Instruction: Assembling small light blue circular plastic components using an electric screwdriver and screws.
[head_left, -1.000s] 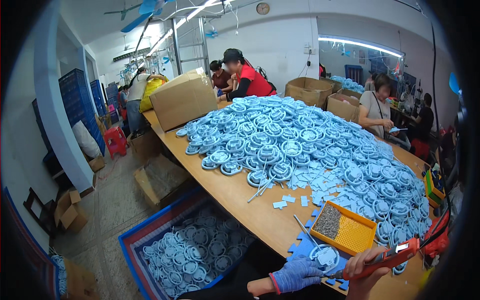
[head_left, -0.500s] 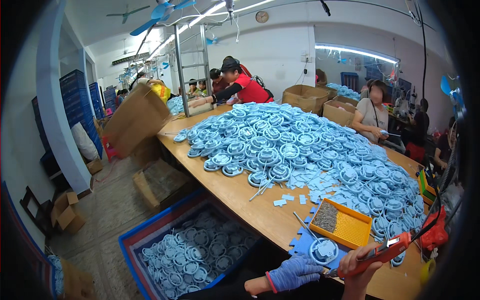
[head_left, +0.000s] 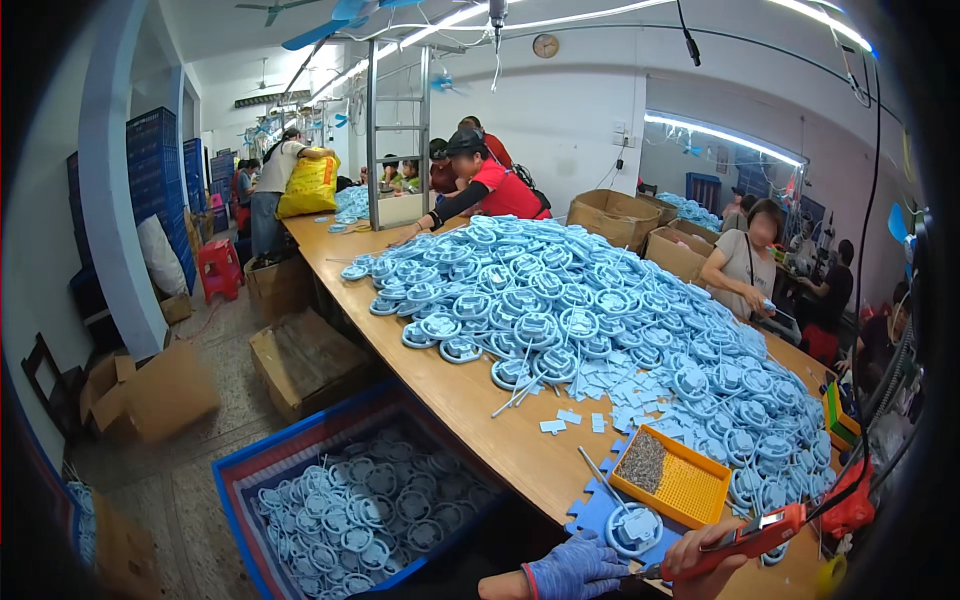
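Note:
My right hand (head_left: 697, 562) is wrapped around a red electric screwdriver (head_left: 738, 546), its tip pointing left. My left hand (head_left: 577, 568), in a blue-grey knit glove, has its fingertips together at the screwdriver's tip; whatever they pinch is too small to make out. Just beyond my hands, a round light-blue plastic part (head_left: 633, 528) with a thin stick lies on a blue foam mat (head_left: 592, 514). Behind it sits a yellow tray (head_left: 690, 490) with small grey screws heaped at its left end.
A large pile of light-blue parts (head_left: 560, 300) covers much of the wooden table (head_left: 450, 400). Below left stands a blue-rimmed crate (head_left: 235, 500) of such parts. Cardboard boxes (head_left: 305, 362) stand on the floor. A person in red (head_left: 500, 190) leans over the table's far side.
A blurred cardboard box has dropped from mid-air to the floor at left, uncovering a person with a yellow sack. My view has shifted slightly; both hands stay together at the screwdriver's tip.

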